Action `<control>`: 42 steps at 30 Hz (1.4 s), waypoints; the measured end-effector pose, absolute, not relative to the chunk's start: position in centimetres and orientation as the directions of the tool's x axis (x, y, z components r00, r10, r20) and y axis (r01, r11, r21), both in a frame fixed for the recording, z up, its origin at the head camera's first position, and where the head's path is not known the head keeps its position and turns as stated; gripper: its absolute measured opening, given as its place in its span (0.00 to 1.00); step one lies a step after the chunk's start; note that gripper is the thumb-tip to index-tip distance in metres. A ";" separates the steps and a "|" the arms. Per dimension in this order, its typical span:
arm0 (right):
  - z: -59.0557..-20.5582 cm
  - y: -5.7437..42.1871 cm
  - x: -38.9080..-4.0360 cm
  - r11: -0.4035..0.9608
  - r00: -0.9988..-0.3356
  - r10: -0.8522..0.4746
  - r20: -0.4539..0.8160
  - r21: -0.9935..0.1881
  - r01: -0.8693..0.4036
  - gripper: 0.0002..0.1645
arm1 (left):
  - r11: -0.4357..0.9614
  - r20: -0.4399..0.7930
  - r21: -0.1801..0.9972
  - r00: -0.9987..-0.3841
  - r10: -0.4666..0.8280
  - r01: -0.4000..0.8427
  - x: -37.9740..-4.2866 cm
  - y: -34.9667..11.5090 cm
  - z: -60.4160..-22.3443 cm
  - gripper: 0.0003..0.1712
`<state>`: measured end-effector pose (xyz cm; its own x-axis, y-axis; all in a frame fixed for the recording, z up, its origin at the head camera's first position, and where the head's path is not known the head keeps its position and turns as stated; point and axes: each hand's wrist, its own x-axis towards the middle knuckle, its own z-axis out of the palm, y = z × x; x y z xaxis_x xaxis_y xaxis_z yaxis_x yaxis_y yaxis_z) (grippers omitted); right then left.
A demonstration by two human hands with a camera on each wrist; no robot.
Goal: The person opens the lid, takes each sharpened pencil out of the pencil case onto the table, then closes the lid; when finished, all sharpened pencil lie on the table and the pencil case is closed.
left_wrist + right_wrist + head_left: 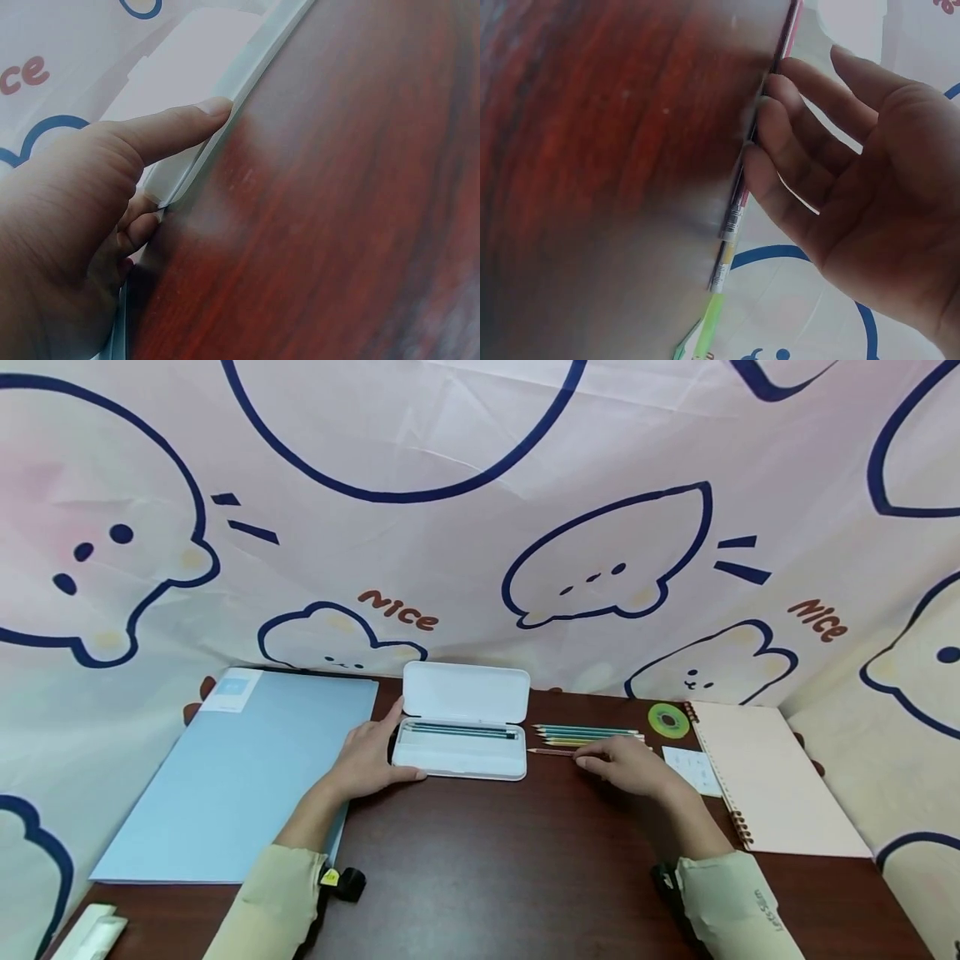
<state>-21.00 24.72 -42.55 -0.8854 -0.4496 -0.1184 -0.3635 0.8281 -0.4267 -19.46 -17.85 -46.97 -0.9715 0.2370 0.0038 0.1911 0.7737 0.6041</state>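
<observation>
- Head view: the left hand (363, 758) braces the left end of the open pencil case (450, 758), thumb and index finger spread apart; green pencils (465, 732) lie inside, right of those fingers.
- The right hand (628, 765) has its bent fingertips at a reddish pencil (550, 751), just nearer than a row of pencils (588, 729), whose right ends it partly hides. The step seems to be filling the case; the next move probably calls for lifting this pencil and carrying it leftward.
- Left wrist view: the thumb lies straight against the case's edge, the other fingers folded by its corner, partly hidden; the contents cannot be seen.
- Right wrist view: fingertips touch the pencil, thumb apart; its upper end is cut off.
</observation>
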 end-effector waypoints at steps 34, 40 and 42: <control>-42.5 28.1 -21.9 0.867 -0.932 -0.329 -0.150 -0.440 -0.235 0.23 | 0.774 0.021 0.601 -0.972 0.235 0.200 -19.5 -17.7 -47.3 0.73; -42.6 27.3 -21.4 0.852 -0.929 -0.342 -0.139 -0.463 -0.244 0.22 | 0.775 0.019 0.600 -0.972 0.232 0.197 -19.6 -17.7 -47.3 0.73; -42.6 26.6 -21.3 0.836 -0.914 -0.379 -0.147 -0.479 -0.270 0.22 | 0.776 0.022 0.599 -0.973 0.229 0.196 -19.6 -17.7 -47.4 0.73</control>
<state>-21.29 26.58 -42.57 -0.9138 -0.3789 -0.1466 -0.2697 0.8356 -0.4786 -19.55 -17.74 -47.37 -0.9732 0.2287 0.0224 0.1961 0.7760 0.5995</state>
